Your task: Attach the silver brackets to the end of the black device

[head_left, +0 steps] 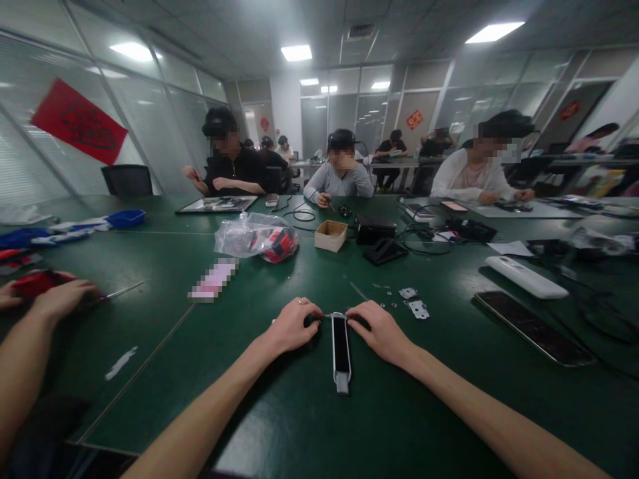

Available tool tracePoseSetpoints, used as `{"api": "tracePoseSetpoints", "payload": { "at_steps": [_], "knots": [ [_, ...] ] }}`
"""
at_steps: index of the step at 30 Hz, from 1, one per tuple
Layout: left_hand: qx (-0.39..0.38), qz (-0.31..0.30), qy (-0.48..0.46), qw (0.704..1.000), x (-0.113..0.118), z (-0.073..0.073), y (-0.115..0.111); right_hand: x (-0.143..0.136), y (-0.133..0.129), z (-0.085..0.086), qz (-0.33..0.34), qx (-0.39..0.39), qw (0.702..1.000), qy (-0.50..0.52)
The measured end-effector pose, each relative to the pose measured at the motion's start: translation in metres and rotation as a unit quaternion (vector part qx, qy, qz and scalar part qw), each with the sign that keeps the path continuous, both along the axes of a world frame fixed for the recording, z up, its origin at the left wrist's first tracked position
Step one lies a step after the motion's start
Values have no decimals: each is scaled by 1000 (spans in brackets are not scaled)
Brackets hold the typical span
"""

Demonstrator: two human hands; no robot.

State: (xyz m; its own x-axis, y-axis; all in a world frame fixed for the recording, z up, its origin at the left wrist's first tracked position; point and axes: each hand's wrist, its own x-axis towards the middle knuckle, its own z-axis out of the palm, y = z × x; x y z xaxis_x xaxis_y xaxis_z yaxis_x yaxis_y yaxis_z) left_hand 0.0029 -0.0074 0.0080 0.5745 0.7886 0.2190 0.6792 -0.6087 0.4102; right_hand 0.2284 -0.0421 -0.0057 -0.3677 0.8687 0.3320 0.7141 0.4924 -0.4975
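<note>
- A slim black-and-white device lies on the green bench, between the person's two hands, its long side running away from the person and its grey end nearest.
- The left hand is bent inward at the device's far end, thumb and fingers curled to a narrow gap; a thin piece seems to reach from its fingertips to the device, but whether it is gripped I cannot tell.
- The right hand is partly closed, its fingertips at the far right corner of the device; whether they pinch or only touch it is too small to tell.
- Just beyond the right hand lie two flat metal plates, close together, with several small loose parts scattered to their left.
- Farther right are a white rounded case and, nearer the person, a dark phone, lying flat.
- Ahead, a clear plastic bag with red and black contents sits left of an open cardboard box; a black stand is to the box's right.
- At the left edge, a co-worker's hand rests over a red item, near a thin metal shaft.
</note>
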Motion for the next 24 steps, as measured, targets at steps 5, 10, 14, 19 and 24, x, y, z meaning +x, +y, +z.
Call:
{"api": "tracePoseSetpoints", "payload": {
  "at_steps": [5,10,14,19,24],
  "knots": [
    [-29,-11,51,998,2,10,0,1,1,-1,5,7,1000,0],
    [-59,-5,49,997,2,11,0,1,0,-1,1,-3,1000,-7],
    [-46,30,-10,998,2,3,0,0,0,-1,3,-6,1000,-9],
    [-63,60,-106,991,6,-2,-1,0,0,0,6,1,1000,-7],
    [-89,52,-125,987,7,2,-3,0,-1,2,4,4,1000,-7]
  ]
}}
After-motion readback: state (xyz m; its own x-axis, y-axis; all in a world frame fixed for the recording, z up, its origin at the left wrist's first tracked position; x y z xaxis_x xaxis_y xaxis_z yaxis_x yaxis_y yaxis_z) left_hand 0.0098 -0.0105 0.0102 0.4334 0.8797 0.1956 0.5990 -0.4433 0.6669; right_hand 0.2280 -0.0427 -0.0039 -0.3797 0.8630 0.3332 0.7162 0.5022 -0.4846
